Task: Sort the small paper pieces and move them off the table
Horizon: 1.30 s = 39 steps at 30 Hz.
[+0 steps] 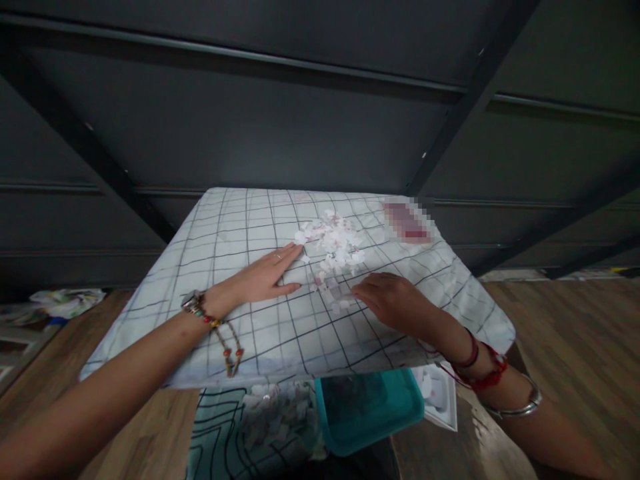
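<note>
A loose heap of small white paper scraps, some with pinkish marks, lies on the white checked cloth. My left hand rests on the cloth at the heap's left side, fingers stretched out, the tips at the nearest scraps. To the right and nearer to me, my right hand is closed, its fingers pressed together and pointing left. At its fingertips a pale, see-through piece shows among a few scraps. Its kind is too blurred to make out.
Below the cloth's front edge are a teal plastic tub, a clear bag of scraps and a white box. A blurred-out reddish item lies at the back right. A dark panelled wall stands behind the table.
</note>
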{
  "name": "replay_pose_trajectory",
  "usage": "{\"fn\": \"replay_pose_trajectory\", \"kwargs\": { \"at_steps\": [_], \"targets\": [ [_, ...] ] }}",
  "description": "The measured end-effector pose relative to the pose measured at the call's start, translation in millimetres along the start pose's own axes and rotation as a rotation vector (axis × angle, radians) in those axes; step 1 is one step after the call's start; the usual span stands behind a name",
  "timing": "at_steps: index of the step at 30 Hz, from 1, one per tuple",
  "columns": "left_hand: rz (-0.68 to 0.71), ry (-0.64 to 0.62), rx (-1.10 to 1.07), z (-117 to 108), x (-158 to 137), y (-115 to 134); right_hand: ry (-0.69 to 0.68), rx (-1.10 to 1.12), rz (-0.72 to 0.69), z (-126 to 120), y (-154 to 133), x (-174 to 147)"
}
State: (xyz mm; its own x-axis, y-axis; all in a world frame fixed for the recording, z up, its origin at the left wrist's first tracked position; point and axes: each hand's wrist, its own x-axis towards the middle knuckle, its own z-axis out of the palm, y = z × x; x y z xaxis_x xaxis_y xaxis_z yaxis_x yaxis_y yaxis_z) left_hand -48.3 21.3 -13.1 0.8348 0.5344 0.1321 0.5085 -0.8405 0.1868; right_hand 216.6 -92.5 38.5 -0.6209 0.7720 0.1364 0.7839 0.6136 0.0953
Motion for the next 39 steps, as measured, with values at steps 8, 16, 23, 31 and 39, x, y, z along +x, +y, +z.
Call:
{"fn": "replay_pose_trajectory", "kwargs": {
  "at_steps": [8,16,23,31,39],
  "targets": [
    [-0.013,0.001,0.008,0,0,0,0.039,-0.055,0.121,11,11,5],
    [-0.022,-0.018,0.017,0,0,1,0.01,-0.095,0.216,10,18,8],
    [0.001,-0.015,0.058,-2,-1,3,0.013,-0.07,0.224,12,21,8],
    [-0.063,0.018,0.12,5,-6,12,0.028,-0.059,0.238,12,19,4],
    [-0.17,0.021,0.105,5,-37,67,0.029,-0.109,0.28,18,23,1]
  ]
}}
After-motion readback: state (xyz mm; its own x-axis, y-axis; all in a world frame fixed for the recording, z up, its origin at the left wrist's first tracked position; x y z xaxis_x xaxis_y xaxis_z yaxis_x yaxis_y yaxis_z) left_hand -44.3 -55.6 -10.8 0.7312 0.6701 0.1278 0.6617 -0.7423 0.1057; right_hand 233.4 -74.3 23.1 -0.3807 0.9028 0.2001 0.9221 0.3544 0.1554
